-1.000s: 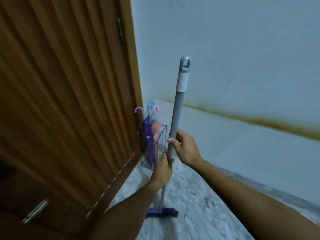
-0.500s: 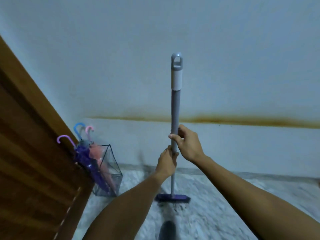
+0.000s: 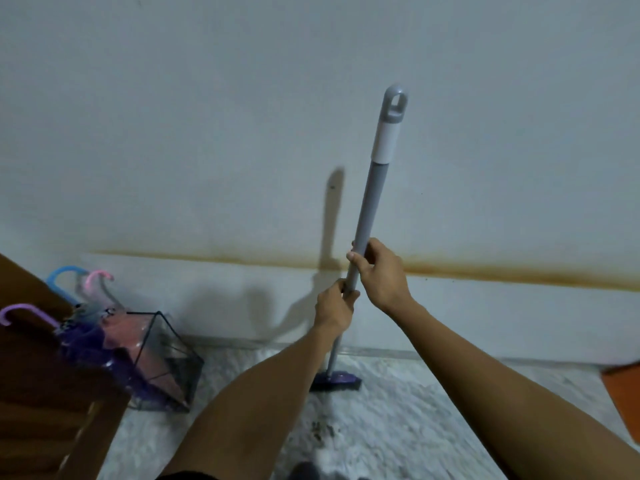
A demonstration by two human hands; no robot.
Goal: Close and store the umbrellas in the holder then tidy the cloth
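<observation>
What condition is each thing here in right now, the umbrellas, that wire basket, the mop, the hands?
Umbrellas: closed, standing in the holder, hooked handles up.
Holder: on the floor beside the wooden door, tilted in this view.
Mop: nearly upright, head on the floor by the wall.
Left hand: grips the mop pole, lower down.
Right hand: grips the pole just above it.

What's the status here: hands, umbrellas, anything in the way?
Left hand and right hand both grip the mop pole. Three closed umbrellas stand in the wire holder. Nothing blocking; no cloth seen.
</observation>
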